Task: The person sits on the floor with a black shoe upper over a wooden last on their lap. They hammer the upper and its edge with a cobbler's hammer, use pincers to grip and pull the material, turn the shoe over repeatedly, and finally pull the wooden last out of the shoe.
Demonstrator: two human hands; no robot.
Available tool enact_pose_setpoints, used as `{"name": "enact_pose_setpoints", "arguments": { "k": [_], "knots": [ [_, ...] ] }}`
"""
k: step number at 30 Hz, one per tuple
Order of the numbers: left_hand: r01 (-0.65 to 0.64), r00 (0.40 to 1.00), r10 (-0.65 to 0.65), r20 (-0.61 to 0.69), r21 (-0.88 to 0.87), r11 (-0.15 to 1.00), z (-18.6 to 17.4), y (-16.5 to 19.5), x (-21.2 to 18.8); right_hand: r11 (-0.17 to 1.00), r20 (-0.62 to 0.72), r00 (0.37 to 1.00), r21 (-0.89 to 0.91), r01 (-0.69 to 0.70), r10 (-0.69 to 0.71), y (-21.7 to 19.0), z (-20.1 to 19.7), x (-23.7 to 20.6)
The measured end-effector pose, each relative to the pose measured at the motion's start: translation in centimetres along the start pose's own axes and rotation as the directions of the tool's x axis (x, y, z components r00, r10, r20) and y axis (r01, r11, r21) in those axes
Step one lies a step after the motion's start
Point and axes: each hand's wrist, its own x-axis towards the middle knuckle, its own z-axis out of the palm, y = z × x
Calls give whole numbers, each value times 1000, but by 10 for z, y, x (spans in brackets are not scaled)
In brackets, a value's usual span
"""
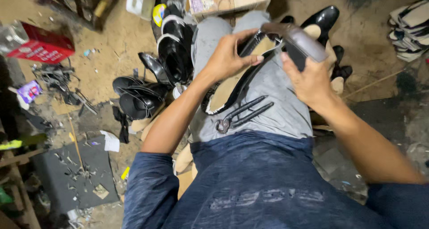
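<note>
The black shoe (243, 75) lies on the lap between both hands, the left hand (228, 54) gripping its middle and the right hand (308, 79) clutching its heel, while pincers (243, 115) wait just below, probably needed soon.

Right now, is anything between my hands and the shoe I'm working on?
Nothing visible: the left hand and right hand both grip the shoe directly. The pincers lie apart on the lap.
</note>
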Motion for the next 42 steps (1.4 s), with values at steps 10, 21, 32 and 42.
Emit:
{"name": "enact_pose_setpoints", "arguments": {
  "k": [10, 21, 32, 42],
  "knots": [
    [-79, 996, 82, -31, 103, 992, 4, -3, -5, 988, 77, 996, 154, 24, -36, 22, 4, -21],
    [-20, 999, 21, -35, 15, 1000, 11, -11, -6, 998, 109, 994, 44, -32, 27, 16, -5, -23],
    [19, 1000, -18, 9, -66, 998, 6, -10, -5, 916, -46, 991, 389, -95, 122, 42, 14, -37],
    [26, 1000, -26, -12, -29, 999, 8, -6, -5, 935, -153, 982, 350, -49, 109, 18, 10, -15]
  ]
}}
